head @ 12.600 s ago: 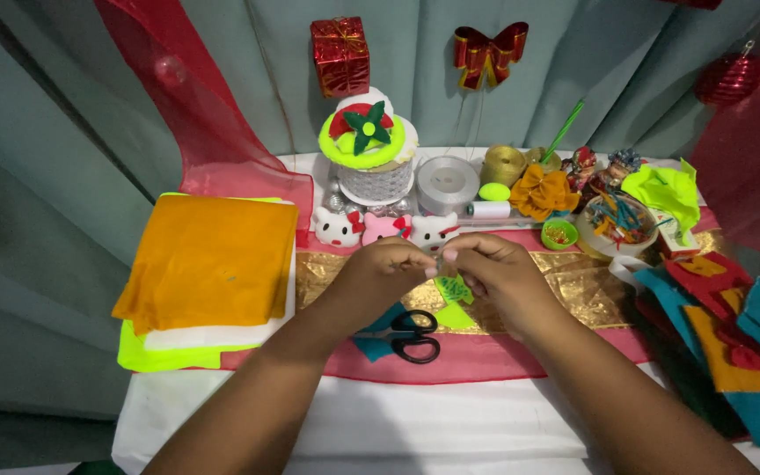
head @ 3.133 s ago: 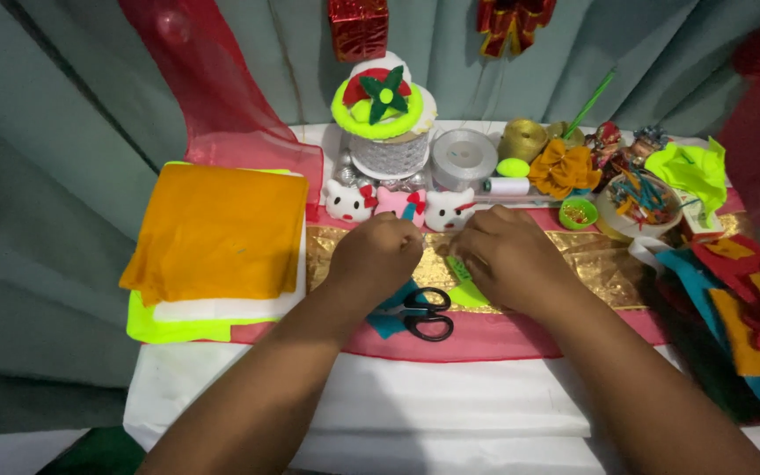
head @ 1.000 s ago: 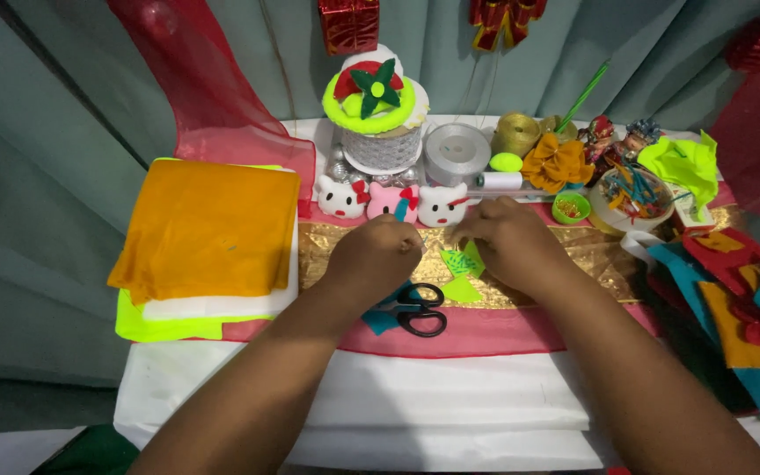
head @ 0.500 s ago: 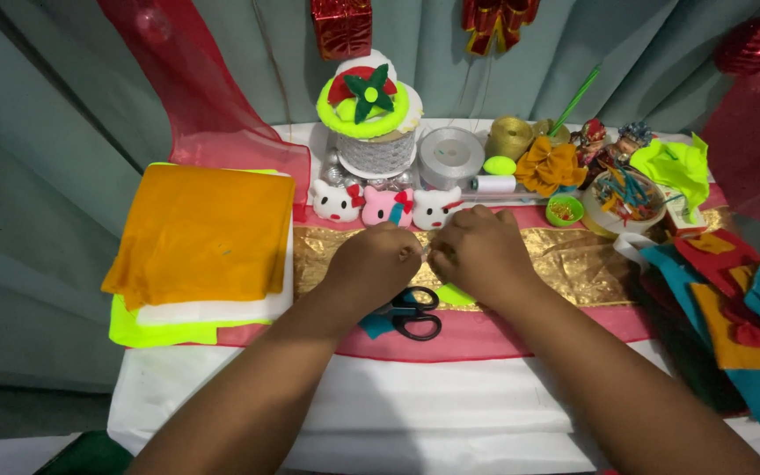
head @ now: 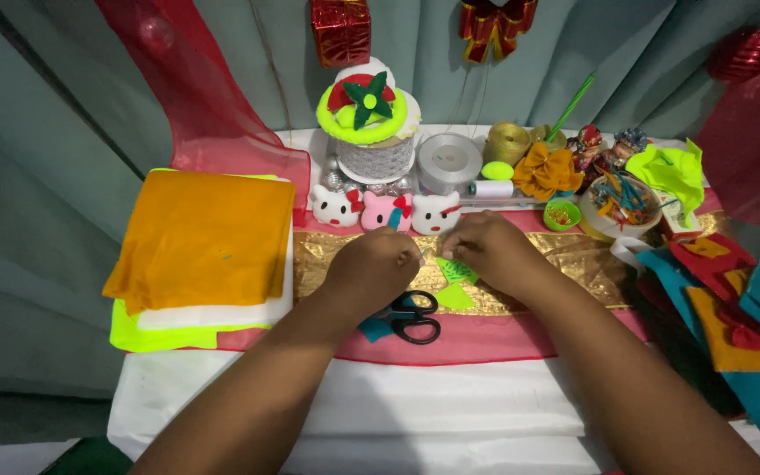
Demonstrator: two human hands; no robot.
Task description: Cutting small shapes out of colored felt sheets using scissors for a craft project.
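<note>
Head view shows me my left hand [head: 376, 264] and right hand [head: 490, 251] meeting over the gold cloth [head: 573, 255], fingers of both pinched on a small green felt piece [head: 456, 271] just above the black scissors [head: 411, 317].

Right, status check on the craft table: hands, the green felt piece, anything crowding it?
Left hand and right hand both pinching green felt piece. Scissors just below it. Three cat-face figures behind.
</note>
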